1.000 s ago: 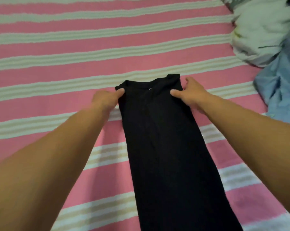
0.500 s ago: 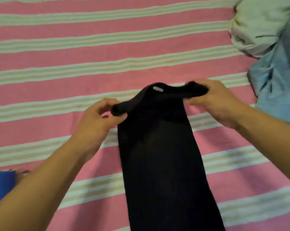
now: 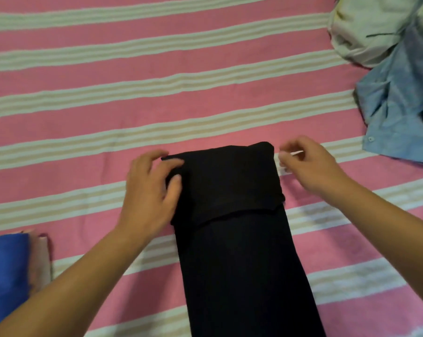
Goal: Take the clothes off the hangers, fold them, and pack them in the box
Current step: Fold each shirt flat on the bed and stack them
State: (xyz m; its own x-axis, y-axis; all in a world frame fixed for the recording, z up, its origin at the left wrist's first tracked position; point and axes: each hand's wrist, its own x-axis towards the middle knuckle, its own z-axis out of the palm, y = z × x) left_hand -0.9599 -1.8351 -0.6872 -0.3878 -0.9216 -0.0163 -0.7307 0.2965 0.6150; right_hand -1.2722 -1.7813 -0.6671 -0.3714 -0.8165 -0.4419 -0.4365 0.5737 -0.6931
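while the black garment point(image 3: 232, 215) lies as a long narrow strip down the middle of the striped bed point(image 3: 132, 98), only its top end is turned down over itself, so the folding of this piece looks about half done, judging from the length left flat below the flap. at the lower left edge of the frame sits a blue folded piece point(image 3: 6, 268) with a pale one beside it, which i take for clothes already finished. left of centre, the left hand point(image 3: 149, 190) rests at the flap's left edge, fingers bent, fingertips touching the cloth; its grip is not clamped, more a loose press. right of centre, the right hand point(image 3: 307, 166) hovers just beside the flap's right corner, fingers loosely curled and blurred, gripping none of the black cloth; something small and white shows at its fingertips, too smeared to name. at the upper right a whitish garment point(image 3: 366, 27) and a light blue shirt point(image 3: 400, 103) lie crumpled, seemingly yet to fold. no box or hangers are in view, so packing remains.
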